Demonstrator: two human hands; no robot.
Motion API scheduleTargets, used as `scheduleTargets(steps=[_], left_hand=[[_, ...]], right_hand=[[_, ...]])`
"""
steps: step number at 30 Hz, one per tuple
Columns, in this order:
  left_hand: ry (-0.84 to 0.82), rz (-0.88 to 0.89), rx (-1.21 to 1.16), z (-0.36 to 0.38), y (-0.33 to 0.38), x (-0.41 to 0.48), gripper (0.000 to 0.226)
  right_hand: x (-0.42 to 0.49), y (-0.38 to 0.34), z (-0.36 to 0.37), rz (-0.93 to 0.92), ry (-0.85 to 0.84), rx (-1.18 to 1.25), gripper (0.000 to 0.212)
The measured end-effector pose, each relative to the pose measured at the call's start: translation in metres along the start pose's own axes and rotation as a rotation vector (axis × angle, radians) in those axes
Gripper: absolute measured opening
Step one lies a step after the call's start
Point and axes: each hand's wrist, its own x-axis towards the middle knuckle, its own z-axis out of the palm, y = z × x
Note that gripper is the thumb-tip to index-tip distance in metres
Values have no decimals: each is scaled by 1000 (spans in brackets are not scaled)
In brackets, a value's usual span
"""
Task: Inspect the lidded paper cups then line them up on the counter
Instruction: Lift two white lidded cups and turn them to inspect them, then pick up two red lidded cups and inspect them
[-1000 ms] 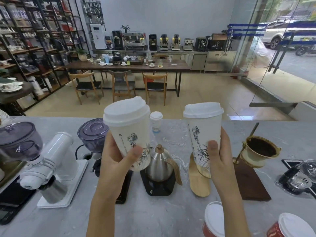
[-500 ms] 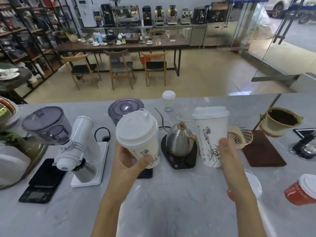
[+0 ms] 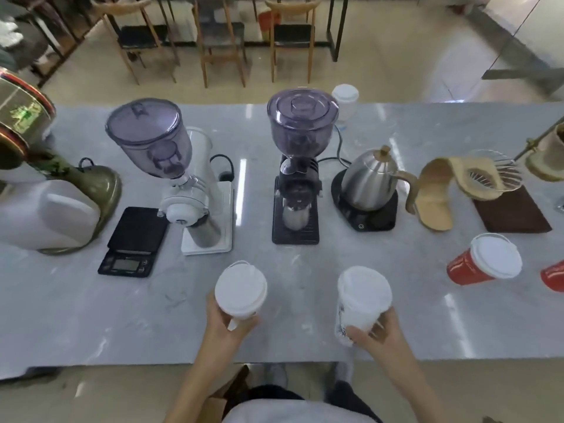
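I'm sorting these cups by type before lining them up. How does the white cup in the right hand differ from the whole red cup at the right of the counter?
The white cup has a white wall with a dark print; the red cup has a plain red wall. The white cup is gripped by the right hand; the red cup stands free, untouched, on the counter. The white cup sits nearer the counter's front edge, the red one farther back and right. Both carry white lids.

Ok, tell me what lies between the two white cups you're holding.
Nothing. In the head view, only bare grey counter shows between the white cup in the left hand and the white cup in the right hand.
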Motion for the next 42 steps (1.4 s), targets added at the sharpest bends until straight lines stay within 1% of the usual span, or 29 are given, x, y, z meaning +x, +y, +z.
scheduleTargets(steps=[3, 7, 10, 13, 15, 18, 21, 26, 30, 36, 38, 42], left_hand=[[25, 31, 39, -5, -8, 7, 94], [33, 75, 70, -6, -10, 28, 99], [36, 99, 84, -6, -12, 40, 98], [6, 128, 101, -9, -19, 49, 90], [7, 139, 115, -11, -22, 50, 89], [0, 138, 133, -11, -27, 47, 90], [-1, 145, 147, -12, -31, 46, 93], [-24, 110, 118, -12, -35, 46, 98], [-39, 77, 94, -11, -42, 42, 96], [-83, 44, 159, -7, -67, 44, 103], [-63, 18, 188, -5, -69, 43, 96], [10, 28, 296, -6, -72, 29, 75]], right_hand=[[13, 4, 12, -38, 51, -58, 88], [40, -5, 33, -147, 113, -124, 90], [54, -9, 52, -228, 146, -109, 83], [59, -5, 63, -226, 137, -96, 100], [63, 3, 65, -236, 110, -103, 97], [68, 18, 64, -230, 64, -117, 88], [69, 30, 61, -217, 52, -123, 86], [71, 40, 60, -189, 35, -167, 88], [72, 53, 61, -214, 65, -200, 86], [73, 75, 69, -256, 79, -316, 86], [75, 74, 69, -246, 86, -278, 83], [67, 71, 61, -232, 106, -198, 65]])
